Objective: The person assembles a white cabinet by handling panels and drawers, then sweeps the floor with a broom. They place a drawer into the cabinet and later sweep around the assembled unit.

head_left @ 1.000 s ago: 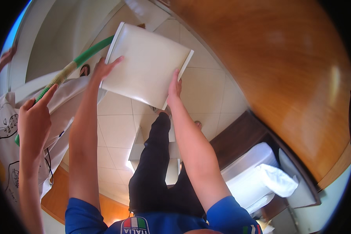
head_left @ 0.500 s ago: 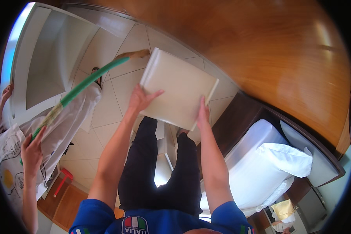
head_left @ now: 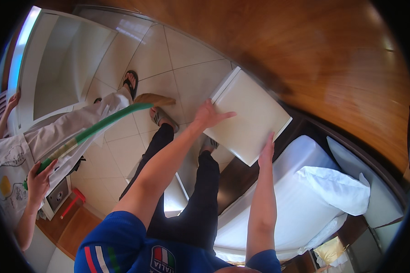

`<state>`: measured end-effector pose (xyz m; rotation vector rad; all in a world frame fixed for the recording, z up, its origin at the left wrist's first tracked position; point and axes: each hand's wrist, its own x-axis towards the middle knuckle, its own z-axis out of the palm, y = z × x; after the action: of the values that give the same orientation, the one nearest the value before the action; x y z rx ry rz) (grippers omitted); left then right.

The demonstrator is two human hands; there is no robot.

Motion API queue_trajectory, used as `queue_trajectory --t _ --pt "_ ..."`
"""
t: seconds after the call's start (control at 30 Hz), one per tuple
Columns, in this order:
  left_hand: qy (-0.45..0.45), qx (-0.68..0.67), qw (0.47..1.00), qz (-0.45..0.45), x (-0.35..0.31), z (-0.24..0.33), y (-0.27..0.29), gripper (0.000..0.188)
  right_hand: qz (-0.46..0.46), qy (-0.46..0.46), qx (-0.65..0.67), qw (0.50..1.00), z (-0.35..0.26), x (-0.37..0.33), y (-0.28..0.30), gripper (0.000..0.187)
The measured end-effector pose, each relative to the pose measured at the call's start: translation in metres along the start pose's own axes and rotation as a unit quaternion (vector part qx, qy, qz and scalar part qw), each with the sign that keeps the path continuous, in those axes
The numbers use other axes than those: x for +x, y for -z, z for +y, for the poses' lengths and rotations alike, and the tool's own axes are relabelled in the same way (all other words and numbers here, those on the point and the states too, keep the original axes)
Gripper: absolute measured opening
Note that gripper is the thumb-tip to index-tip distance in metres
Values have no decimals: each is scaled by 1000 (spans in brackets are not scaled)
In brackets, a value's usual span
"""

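Note:
A cream, square, box-shaped piece (head_left: pixel 253 116) with a smooth flat top is held out ahead of me, tilted, close to the wooden surface. My left hand (head_left: pixel 210 114) grips its left side, thumb stretched over the top. On the opposite side, my right hand (head_left: pixel 267 149) presses along the near right edge with its fingers pointing up. The underside is hidden. At my left, another person's hand (head_left: pixel 38 182) holds a broom (head_left: pixel 118 114) with a green handle and brown bristles.
A large wooden panel (head_left: pixel 314 54) runs along the far right. A bed with white bedding (head_left: pixel 278 200) and a dark frame stands on the right. At the left is a white cabinet (head_left: pixel 61 59). Near the other person lies a red long-handled thing (head_left: pixel 74 201). Pale tiles (head_left: pixel 155 59) cover the floor.
The cream piece and both my hands have moved right, toward the wooden panel and bed, and the piece has turned. My feet now show. The other person's sandaled foot has come forward.

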<state>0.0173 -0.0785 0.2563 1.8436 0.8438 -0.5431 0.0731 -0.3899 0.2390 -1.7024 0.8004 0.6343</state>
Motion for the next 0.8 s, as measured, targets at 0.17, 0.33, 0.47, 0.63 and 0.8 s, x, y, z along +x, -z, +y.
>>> queue_trajectory --t 0.17,0.33,0.47,0.63,0.8 --pt "-16 58 998 17 6 14 -16 135 -43 -13 37 998 6 7 14 114" --pt "6 53 999 12 -9 20 -18 133 -44 -32 30 998 4 3 14 111" --pt "-61 -25 998 4 -12 -10 -13 124 -35 -25 -27 999 8 5 25 104" --pt "-7 12 999 48 -122 -40 35 86 -4 94 -276 957 16 -23 53 95" --pt "128 37 989 70 -287 -166 86 70 -159 126 -286 936 21 -90 109 74"
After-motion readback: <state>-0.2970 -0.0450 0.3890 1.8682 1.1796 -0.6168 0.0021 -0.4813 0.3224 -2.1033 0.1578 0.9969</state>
